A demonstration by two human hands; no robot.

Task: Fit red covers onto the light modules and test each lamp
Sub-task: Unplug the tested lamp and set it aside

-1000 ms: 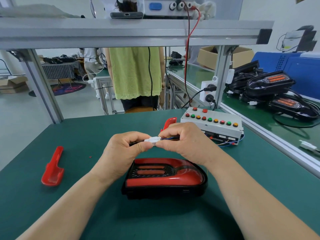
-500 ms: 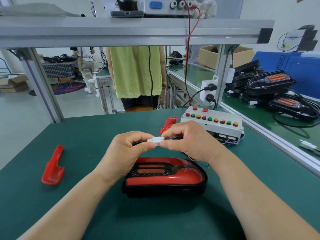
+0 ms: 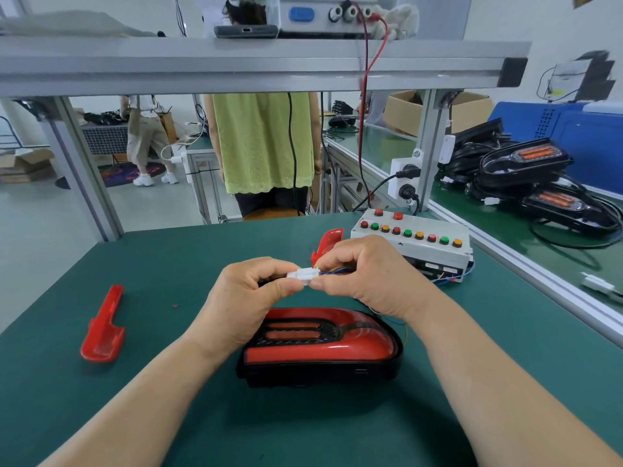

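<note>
A black light module with a red cover [image 3: 320,345] fitted on top lies on the green mat in front of me. Above it my left hand [image 3: 242,298] and my right hand [image 3: 367,278] pinch the two halves of a white wire connector [image 3: 303,275], which are pushed together; thin coloured wires run from it under my right hand. A grey test box [image 3: 414,244] with a row of coloured buttons stands at the right rear. One loose red cover [image 3: 102,326] lies at the left, another [image 3: 327,244] behind my right hand.
A pile of black light modules [image 3: 529,176] with cables lies on the neighbouring bench at right, past an aluminium rail [image 3: 539,274]. A shelf [image 3: 256,62] hangs overhead with a power supply and red lead. A person in a green top [image 3: 263,143] stands beyond the table.
Both hands stay at the connector with only slight shifts. A person in the background has walked to the right.
</note>
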